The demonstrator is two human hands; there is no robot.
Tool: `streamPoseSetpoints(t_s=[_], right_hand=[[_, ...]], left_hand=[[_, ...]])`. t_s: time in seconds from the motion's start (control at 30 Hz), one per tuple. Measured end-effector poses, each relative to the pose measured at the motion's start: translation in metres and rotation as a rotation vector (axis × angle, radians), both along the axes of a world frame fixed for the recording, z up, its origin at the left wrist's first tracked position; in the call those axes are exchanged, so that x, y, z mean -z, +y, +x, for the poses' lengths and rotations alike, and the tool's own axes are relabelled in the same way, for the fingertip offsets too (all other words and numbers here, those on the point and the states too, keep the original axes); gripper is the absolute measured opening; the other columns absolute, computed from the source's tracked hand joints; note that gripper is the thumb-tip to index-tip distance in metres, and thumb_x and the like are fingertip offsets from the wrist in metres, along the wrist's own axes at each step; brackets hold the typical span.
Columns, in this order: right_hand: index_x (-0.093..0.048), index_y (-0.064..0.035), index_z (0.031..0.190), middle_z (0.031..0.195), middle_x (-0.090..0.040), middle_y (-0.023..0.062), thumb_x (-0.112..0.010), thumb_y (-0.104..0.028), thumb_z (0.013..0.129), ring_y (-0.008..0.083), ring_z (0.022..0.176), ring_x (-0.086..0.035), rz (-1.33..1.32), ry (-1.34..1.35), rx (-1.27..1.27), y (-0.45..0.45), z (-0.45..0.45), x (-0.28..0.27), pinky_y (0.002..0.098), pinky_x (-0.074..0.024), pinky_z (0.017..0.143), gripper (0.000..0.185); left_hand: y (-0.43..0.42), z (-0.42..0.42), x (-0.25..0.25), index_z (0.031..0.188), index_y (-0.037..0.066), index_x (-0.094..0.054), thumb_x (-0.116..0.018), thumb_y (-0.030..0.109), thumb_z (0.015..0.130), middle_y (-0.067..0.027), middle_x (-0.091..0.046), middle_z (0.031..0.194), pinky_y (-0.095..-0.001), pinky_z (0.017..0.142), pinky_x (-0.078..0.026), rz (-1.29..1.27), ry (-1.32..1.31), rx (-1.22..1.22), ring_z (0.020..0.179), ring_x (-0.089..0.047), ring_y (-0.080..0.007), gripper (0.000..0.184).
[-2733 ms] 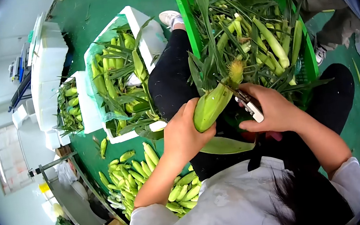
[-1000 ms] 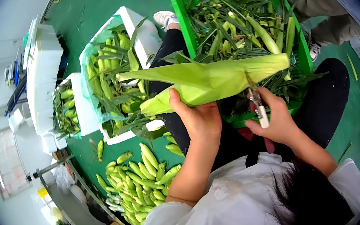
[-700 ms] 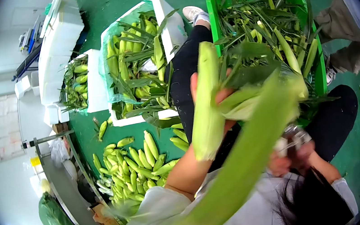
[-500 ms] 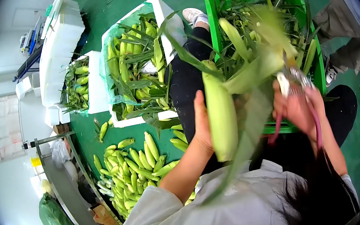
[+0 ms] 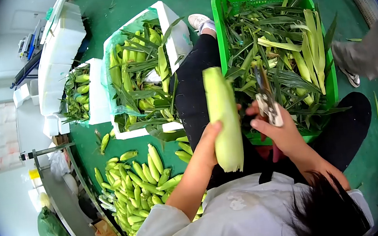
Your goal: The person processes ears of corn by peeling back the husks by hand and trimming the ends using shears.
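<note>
Upright in my left hand is a pale green ear of corn, its outer leaves gone and its lower end cut flat. My right hand grips metal pruning shears with pinkish-red handles, blades pointing up over the near part of a green basket. Loose husks and leaves fill the basket, with long pale strips on its right side. The shears and the ear are apart.
A white foam box holds unpeeled corn, and a smaller one stands farther left. Peeled ears lie piled on the floor at lower left. Another person's leg is at the right, and a metal rack at the left.
The loose husk around the ear has left my hands, and long pale strips now lie in the basket. My right hand with the shears has moved lower and left.
</note>
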State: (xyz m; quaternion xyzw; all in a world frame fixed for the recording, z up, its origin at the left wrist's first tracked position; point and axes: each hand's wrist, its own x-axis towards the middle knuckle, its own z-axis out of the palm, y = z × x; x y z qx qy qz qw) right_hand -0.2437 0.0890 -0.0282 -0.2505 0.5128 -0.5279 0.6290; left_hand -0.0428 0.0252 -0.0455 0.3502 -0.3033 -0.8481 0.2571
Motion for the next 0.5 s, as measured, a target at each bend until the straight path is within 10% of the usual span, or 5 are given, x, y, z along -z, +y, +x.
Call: streamPoseSetpoints(t_s=[0.07,0.3,0.43,0.5], right_hand=[[-0.056,0.0006,0.120,0.109,-0.062,0.0058,-0.071,-0.013,0.089,0.0106,0.090,-0.056,0.038,-0.045,0.074,-0.016,0.007,-0.010,0.0271,-0.0473,0.083,0.037],[-0.057,-0.0062,0.120,0.096,-0.060,0.0018,-0.074,-0.023,0.084,0.0147,0.085,-0.057,0.050,0.114,0.344,-0.043,-0.023,0.003,0.0307,-0.0472,0.073,0.043],[-0.058,-0.0016,0.115,0.100,-0.062,0.0079,-0.070,-0.039,0.090,0.0161,0.085,-0.056,-0.128,1.129,0.568,-0.071,-0.148,0.045,0.0286,-0.0459,0.081,0.047],[-0.059,-0.0025,0.112,0.089,-0.059,0.0049,-0.068,-0.031,0.093,0.0108,0.077,-0.053,-0.140,0.694,0.557,-0.057,-0.191,0.068,0.0273,-0.0426,0.069,0.036]], left_hand=[[0.007,-0.009,-0.011,0.145,0.002,-0.036,-0.077,0.033,0.081,-0.0099,-0.056,0.130,-0.0357,0.104,-0.042,-0.144,-0.169,-0.023,0.119,-0.054,-0.0194,0.082],[0.023,0.049,-0.013,0.133,0.004,-0.050,-0.041,0.047,0.091,-0.0159,-0.062,0.127,-0.0497,0.091,-0.052,0.402,0.315,-0.391,0.128,-0.053,-0.0366,0.061],[0.073,0.204,-0.012,0.133,0.004,-0.046,-0.041,0.049,0.091,-0.0075,-0.056,0.098,-0.0376,0.063,-0.053,0.281,0.354,-0.893,0.074,-0.057,-0.0214,0.062],[0.126,0.312,-0.008,0.123,0.003,-0.050,-0.047,0.050,0.092,-0.0101,-0.059,0.098,-0.0368,0.064,-0.053,0.157,-0.063,-1.271,0.075,-0.059,-0.0227,0.057]])
